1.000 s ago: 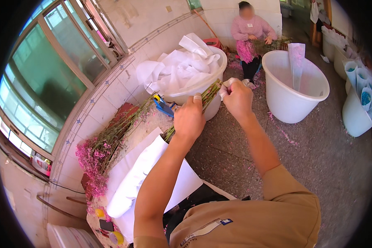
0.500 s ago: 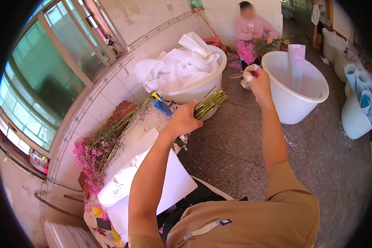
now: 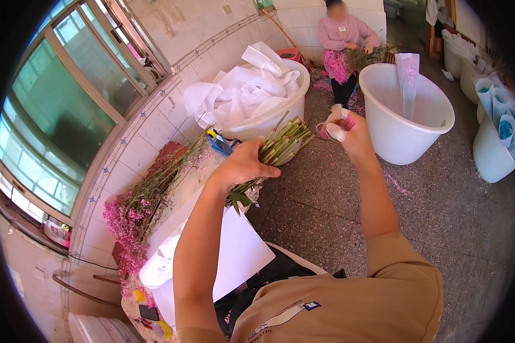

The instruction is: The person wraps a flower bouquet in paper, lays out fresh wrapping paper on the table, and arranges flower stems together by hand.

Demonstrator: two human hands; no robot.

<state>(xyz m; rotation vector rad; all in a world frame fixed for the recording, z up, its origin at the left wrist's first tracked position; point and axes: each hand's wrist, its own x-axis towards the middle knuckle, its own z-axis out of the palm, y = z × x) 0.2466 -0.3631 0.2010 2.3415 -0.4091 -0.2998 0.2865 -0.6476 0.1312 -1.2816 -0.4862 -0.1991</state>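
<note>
A bundle of green cut flower stems (image 3: 285, 141) is gripped in my left hand (image 3: 240, 163), its cut ends pointing up and to the right. A few leaves show below that hand, beside the table edge; the flower heads are hidden. White wrapping covers some fingertips of my right hand (image 3: 353, 137), which is closed to the right of the stems and apart from them. A thin pinkish loop, looking like a rubber band (image 3: 321, 131), hangs at those fingers. Under my left forearm lies a large white paper sheet (image 3: 243, 251).
Pink flowers (image 3: 126, 220) lie on the table's left, near a blue tool (image 3: 220, 144). Behind stands a tub of crumpled white sheets (image 3: 300, 86); another white tub (image 3: 406, 143) stands right. A person (image 3: 346, 37) holds pink flowers beyond. Wrapped bunches (image 3: 504, 128) fill a far-right container.
My right hand has come down and left, nearer the stem ends, and the loop at its fingers now shows more clearly. My left hand has shifted slightly left, still around the stems.
</note>
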